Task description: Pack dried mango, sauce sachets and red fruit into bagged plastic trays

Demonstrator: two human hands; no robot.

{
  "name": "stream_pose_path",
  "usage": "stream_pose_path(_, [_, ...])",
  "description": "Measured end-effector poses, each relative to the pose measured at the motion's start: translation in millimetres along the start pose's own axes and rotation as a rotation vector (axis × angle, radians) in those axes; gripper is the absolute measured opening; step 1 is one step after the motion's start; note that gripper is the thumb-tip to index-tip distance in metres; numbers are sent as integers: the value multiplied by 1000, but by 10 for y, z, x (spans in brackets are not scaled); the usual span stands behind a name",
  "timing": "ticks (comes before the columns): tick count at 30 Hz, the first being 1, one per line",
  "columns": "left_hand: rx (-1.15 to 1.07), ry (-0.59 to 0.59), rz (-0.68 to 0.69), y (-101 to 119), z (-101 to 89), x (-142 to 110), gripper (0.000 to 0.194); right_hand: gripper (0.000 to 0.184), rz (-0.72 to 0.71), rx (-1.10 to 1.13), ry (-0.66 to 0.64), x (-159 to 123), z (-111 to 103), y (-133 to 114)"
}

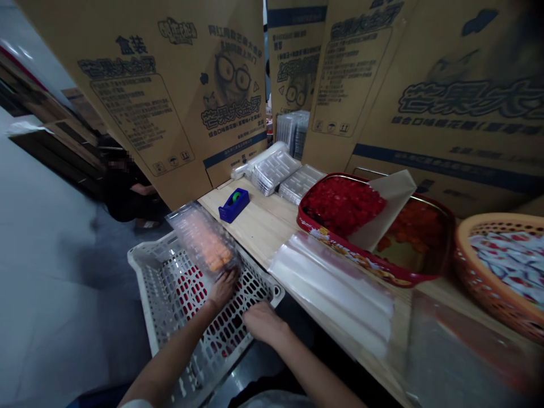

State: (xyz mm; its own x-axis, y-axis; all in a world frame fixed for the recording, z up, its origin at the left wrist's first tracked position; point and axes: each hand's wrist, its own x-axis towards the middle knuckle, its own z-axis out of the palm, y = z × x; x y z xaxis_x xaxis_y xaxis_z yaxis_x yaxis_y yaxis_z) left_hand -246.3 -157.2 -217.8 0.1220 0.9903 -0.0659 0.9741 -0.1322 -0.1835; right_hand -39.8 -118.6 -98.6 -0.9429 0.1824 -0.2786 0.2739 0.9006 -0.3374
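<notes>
Though clear-wrapped, pack (pixel 203 239) in left hand (pixel 223 289)

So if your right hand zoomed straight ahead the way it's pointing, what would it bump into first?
Probably the left hand, around its wrist. The right hand points that way across the crate, but it might pass above or below; depth is unclear.

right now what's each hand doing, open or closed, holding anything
Left hand: closed on near end of clear packet.
Right hand: curled by the crate; whether it grips anything cannot be told.
</notes>
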Motion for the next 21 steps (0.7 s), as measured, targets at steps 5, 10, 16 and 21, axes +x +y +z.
stream_pose_path(5, [88,66,-18,206,21,15,51,25,-17,-2,20,-42,-49,-70])
stream_pose_path(10, [95,161,51,323,-51,23,50,23,-243,21,338,-488,-379,-126])
stream_pose_path(16, [152,277,173,230,-129,68,48,25,91,157,934,-1744,-688,128])
stream_pose_path(21, [144,312,199,259,-122,35,52,21,680,61,1341,-2937,-431,457])
